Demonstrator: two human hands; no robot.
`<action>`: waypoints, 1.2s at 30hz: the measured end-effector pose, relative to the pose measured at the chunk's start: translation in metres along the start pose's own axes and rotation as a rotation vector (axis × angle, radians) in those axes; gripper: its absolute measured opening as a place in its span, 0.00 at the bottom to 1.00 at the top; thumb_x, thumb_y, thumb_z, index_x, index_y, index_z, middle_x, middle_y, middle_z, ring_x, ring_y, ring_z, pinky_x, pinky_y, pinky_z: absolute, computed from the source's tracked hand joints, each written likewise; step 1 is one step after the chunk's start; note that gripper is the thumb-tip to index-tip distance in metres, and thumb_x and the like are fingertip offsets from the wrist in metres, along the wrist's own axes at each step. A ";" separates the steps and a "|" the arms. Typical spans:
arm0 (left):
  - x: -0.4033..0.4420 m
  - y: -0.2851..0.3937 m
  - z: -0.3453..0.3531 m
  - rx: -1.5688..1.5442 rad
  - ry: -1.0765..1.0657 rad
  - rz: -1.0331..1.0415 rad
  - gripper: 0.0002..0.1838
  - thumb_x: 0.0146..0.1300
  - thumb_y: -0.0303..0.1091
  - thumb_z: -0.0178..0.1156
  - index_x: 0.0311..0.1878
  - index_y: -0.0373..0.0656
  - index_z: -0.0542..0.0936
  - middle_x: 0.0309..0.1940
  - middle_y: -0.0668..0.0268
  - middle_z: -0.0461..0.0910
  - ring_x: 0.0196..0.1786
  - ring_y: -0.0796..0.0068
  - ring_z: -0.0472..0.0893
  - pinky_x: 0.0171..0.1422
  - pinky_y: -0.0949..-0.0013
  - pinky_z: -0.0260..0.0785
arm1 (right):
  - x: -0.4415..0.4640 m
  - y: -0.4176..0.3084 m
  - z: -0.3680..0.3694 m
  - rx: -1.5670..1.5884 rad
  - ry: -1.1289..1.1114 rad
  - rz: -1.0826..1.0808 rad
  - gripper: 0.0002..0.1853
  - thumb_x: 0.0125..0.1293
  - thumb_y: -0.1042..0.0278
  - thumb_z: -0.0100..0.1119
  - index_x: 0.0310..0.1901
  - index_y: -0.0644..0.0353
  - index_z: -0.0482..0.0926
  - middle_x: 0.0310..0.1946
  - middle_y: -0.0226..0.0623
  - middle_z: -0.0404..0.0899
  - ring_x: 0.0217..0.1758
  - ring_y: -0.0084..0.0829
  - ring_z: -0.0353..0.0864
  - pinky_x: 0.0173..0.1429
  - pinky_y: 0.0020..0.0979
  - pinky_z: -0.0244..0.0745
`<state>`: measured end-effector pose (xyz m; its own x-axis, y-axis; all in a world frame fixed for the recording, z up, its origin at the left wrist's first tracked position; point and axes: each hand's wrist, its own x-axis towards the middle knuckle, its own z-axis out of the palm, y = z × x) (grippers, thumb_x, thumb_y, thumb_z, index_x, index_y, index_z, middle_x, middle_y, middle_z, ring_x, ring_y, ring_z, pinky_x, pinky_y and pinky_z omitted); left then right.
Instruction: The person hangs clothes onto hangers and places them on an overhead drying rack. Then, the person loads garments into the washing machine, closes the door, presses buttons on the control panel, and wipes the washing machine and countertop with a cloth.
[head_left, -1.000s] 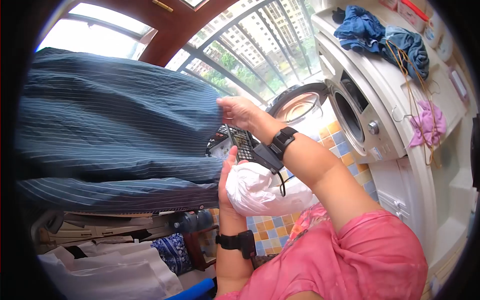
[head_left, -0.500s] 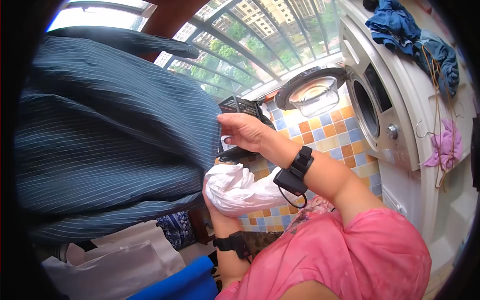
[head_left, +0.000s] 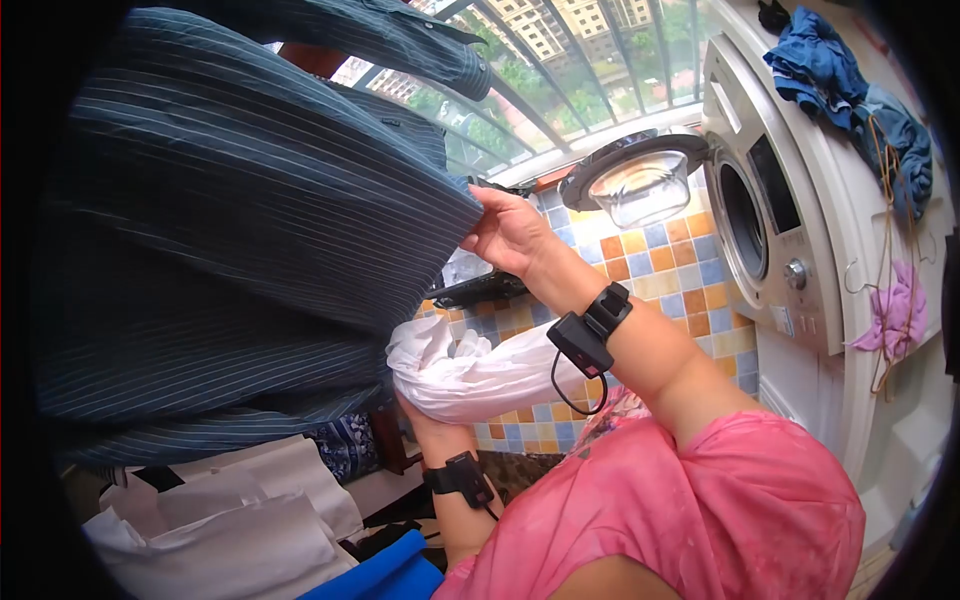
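Observation:
A dark blue shirt with thin white stripes point(head_left: 250, 230) fills the left side. My right hand point(head_left: 508, 232) pinches its edge between thumb and fingers, pulling the fabric taut to a corner. Lower down, my left hand point(head_left: 408, 404) is mostly behind a white cloth point(head_left: 470, 372) and the shirt's lower part; its fingers are hidden. The bunched white cloth lies across this hand and stretches right, toward my right forearm.
At right stands a washing machine point(head_left: 790, 270) with its round door point(head_left: 640, 185) open. Blue clothes point(head_left: 815, 65), wire hangers and a pink cloth point(head_left: 895, 310) lie above it. White fabric point(head_left: 230, 530) and a blue item point(head_left: 385, 575) are at lower left. A dark basket is partly hidden.
The shirt has shifted and its sleeve now shows at the top. My right hand rose slightly with the shirt edge, while my left hand moved left and became more hidden.

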<state>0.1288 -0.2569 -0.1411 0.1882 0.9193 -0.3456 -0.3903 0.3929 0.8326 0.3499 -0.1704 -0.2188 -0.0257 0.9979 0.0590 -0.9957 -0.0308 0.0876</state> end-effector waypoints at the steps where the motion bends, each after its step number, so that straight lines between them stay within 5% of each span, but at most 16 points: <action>1: 0.006 0.002 -0.011 0.001 0.133 0.000 0.22 0.69 0.50 0.54 0.53 0.41 0.77 0.52 0.57 0.78 0.50 0.50 0.79 0.55 0.47 0.75 | 0.001 0.000 -0.003 0.014 -0.032 -0.010 0.12 0.74 0.58 0.55 0.48 0.56 0.80 0.42 0.31 0.84 0.41 0.25 0.80 0.42 0.29 0.70; 3: 0.029 0.002 -0.040 0.020 0.237 0.010 0.19 0.70 0.48 0.53 0.53 0.43 0.77 0.51 0.59 0.78 0.50 0.56 0.79 0.56 0.50 0.74 | 0.004 -0.002 0.000 0.027 -0.024 -0.043 0.13 0.73 0.58 0.55 0.50 0.56 0.80 0.42 0.31 0.84 0.43 0.24 0.80 0.42 0.29 0.70; 9: 0.031 -0.001 -0.053 0.057 -0.289 -0.019 0.24 0.74 0.56 0.49 0.53 0.45 0.77 0.50 0.61 0.79 0.51 0.59 0.78 0.59 0.54 0.72 | 0.007 -0.023 0.000 -0.065 -0.003 -0.043 0.17 0.73 0.48 0.57 0.52 0.52 0.79 0.45 0.29 0.83 0.45 0.25 0.80 0.42 0.28 0.72; 10: 0.029 -0.003 -0.050 0.058 -0.291 -0.021 0.24 0.74 0.56 0.49 0.53 0.45 0.77 0.50 0.61 0.79 0.51 0.59 0.78 0.59 0.54 0.72 | 0.007 -0.024 -0.004 -0.097 -0.019 -0.066 0.17 0.73 0.48 0.56 0.50 0.53 0.80 0.44 0.30 0.83 0.43 0.26 0.80 0.40 0.28 0.73; 12: 0.021 -0.001 -0.012 -0.019 0.067 -0.084 0.26 0.73 0.60 0.48 0.51 0.45 0.78 0.49 0.60 0.80 0.48 0.58 0.79 0.56 0.53 0.74 | -0.001 -0.027 0.000 -0.134 0.085 -0.128 0.19 0.73 0.46 0.56 0.52 0.53 0.80 0.47 0.31 0.82 0.46 0.27 0.79 0.46 0.32 0.75; 15: 0.032 -0.002 -0.015 0.001 -0.077 -0.188 0.30 0.72 0.63 0.48 0.54 0.44 0.78 0.52 0.58 0.80 0.54 0.57 0.79 0.58 0.51 0.74 | -0.050 -0.031 -0.004 -0.666 0.090 0.051 0.27 0.69 0.46 0.60 0.61 0.58 0.76 0.52 0.35 0.81 0.56 0.27 0.77 0.59 0.34 0.73; 19: 0.030 -0.006 -0.010 0.001 -0.150 -0.212 0.33 0.71 0.66 0.47 0.58 0.44 0.76 0.54 0.58 0.80 0.55 0.57 0.79 0.59 0.52 0.74 | -0.132 0.008 -0.034 -1.220 -0.291 0.478 0.45 0.60 0.51 0.72 0.72 0.65 0.62 0.66 0.46 0.72 0.71 0.36 0.68 0.74 0.35 0.61; 20: 0.019 -0.005 0.001 0.040 -0.138 -0.189 0.33 0.71 0.65 0.47 0.60 0.43 0.75 0.56 0.58 0.79 0.55 0.57 0.79 0.60 0.51 0.73 | -0.156 0.022 -0.030 -1.263 -0.310 0.485 0.37 0.62 0.55 0.70 0.69 0.62 0.69 0.62 0.45 0.76 0.67 0.33 0.72 0.70 0.34 0.65; 23: 0.031 -0.008 -0.028 0.062 -0.285 -0.140 0.35 0.72 0.65 0.47 0.66 0.43 0.73 0.63 0.59 0.75 0.61 0.59 0.76 0.65 0.54 0.69 | -0.197 0.075 -0.046 -1.397 -0.211 0.217 0.20 0.65 0.65 0.64 0.57 0.60 0.80 0.51 0.35 0.84 0.54 0.27 0.80 0.60 0.32 0.72; 24: 0.027 -0.011 -0.034 0.043 -0.393 -0.194 0.38 0.71 0.66 0.48 0.69 0.42 0.69 0.66 0.58 0.72 0.65 0.58 0.73 0.70 0.53 0.65 | -0.212 0.090 -0.044 -1.313 -0.153 0.064 0.20 0.62 0.66 0.61 0.56 0.63 0.80 0.45 0.36 0.84 0.50 0.26 0.80 0.57 0.31 0.73; 29: -0.028 -0.028 -0.072 0.024 -0.727 -0.451 0.40 0.71 0.66 0.47 0.73 0.43 0.64 0.71 0.55 0.67 0.71 0.53 0.68 0.75 0.47 0.60 | -0.309 0.142 -0.006 -0.939 0.083 -0.364 0.22 0.72 0.58 0.59 0.61 0.62 0.76 0.48 0.32 0.82 0.51 0.21 0.77 0.56 0.28 0.74; 33: -0.064 -0.041 -0.114 0.179 -0.814 -0.378 0.33 0.74 0.54 0.49 0.73 0.41 0.64 0.71 0.55 0.67 0.73 0.53 0.67 0.76 0.47 0.59 | -0.381 0.188 -0.007 -1.018 0.307 -0.514 0.27 0.75 0.47 0.54 0.63 0.62 0.76 0.48 0.28 0.81 0.51 0.20 0.77 0.55 0.27 0.74; 36: -0.098 -0.025 -0.119 0.131 -1.015 -0.418 0.30 0.74 0.46 0.50 0.73 0.40 0.65 0.71 0.53 0.67 0.73 0.55 0.67 0.75 0.48 0.60 | -0.424 0.222 -0.022 -1.272 0.554 -0.576 0.23 0.77 0.51 0.51 0.61 0.62 0.77 0.46 0.34 0.83 0.51 0.22 0.78 0.56 0.29 0.74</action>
<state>0.0127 -0.3540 -0.1799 0.9585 0.2458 -0.1444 -0.0363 0.6076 0.7934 0.1379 -0.5989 -0.2460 0.6455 0.7595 -0.0808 -0.2840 0.1405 -0.9485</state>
